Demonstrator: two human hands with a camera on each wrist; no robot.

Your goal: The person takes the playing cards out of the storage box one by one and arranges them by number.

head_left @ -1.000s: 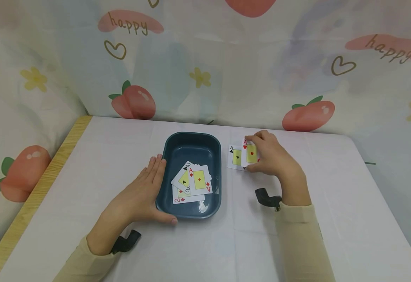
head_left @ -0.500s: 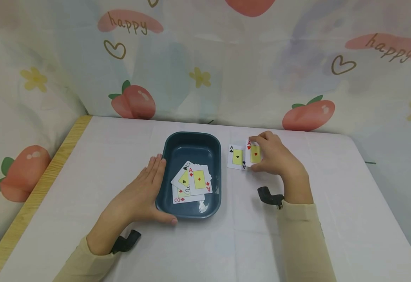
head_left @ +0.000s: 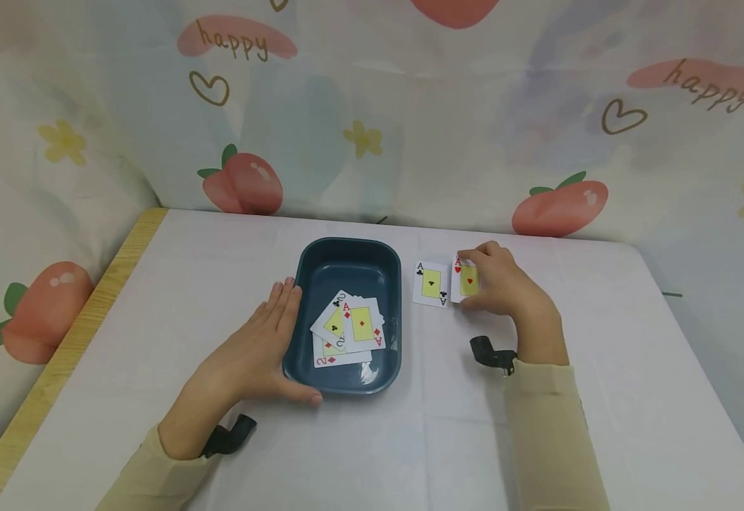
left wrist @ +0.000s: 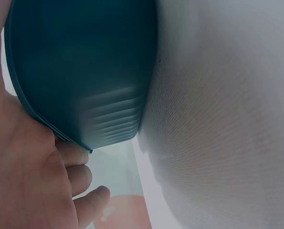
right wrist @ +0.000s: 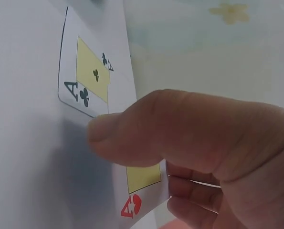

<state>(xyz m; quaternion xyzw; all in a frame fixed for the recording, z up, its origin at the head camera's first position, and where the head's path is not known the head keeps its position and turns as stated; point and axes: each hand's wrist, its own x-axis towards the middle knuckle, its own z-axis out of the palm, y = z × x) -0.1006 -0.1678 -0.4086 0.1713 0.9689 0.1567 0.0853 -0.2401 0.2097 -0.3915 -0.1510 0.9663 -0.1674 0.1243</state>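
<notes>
Left hand (head_left: 252, 356) lies straight-fingered against the tray (head_left: 336, 275); right hand (head_left: 507, 287) pinches an ace of hearts (head_left: 468, 282).

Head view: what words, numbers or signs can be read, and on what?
"happy", twice: patterned backdrop
"A" and club: ace of clubs
"A" and heart: ace of hearts
"A" and diamond: ace of diamonds
"2" and club: two of clubs
"2" and diamond: two of diamonds
Anything beneath those is covered, unreadable.

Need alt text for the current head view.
A person's right hand grips an ace of hearts beside an ace of clubs lying on a white cloth; the left hand rests against a blue tray of face-up cards, ace of diamonds on top.
</notes>
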